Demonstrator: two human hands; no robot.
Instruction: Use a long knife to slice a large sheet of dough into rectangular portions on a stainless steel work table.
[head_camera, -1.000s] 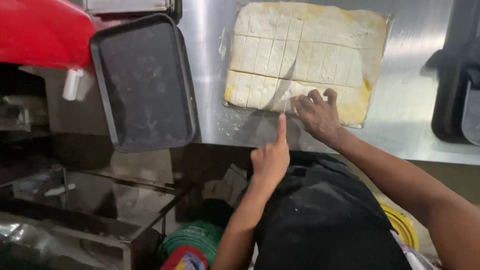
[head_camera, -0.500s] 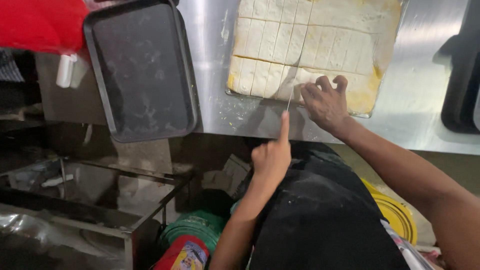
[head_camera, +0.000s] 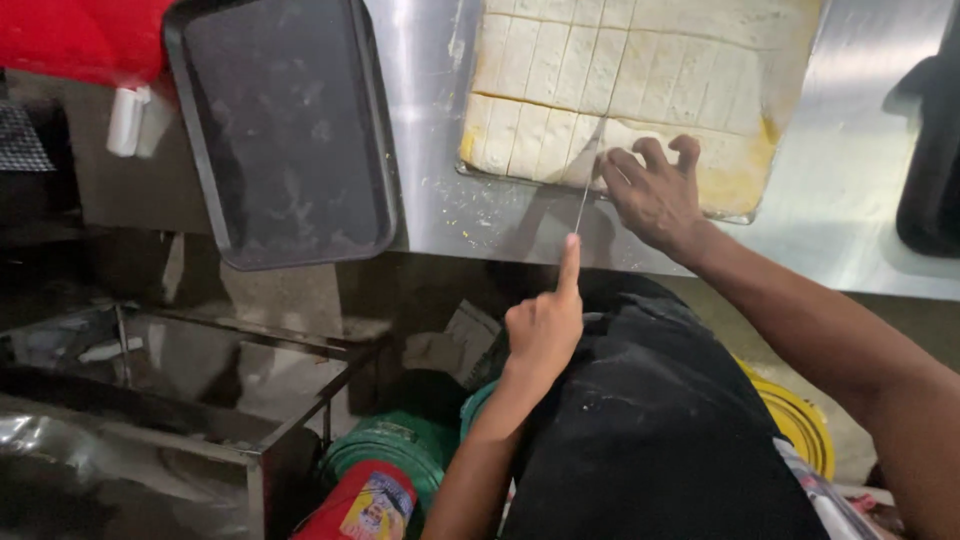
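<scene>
Steel counter (head_camera: 850, 230) carries scored dough slab (head_camera: 640, 70); left hand (head_camera: 545, 325) pinches a knife (head_camera: 588, 185) toward twelve o'clock, right hand (head_camera: 655, 195) presses spread fingers on the dough.

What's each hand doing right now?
Left hand: closed on the knife, index finger along it.
Right hand: open, flat on the dough slab.
</scene>
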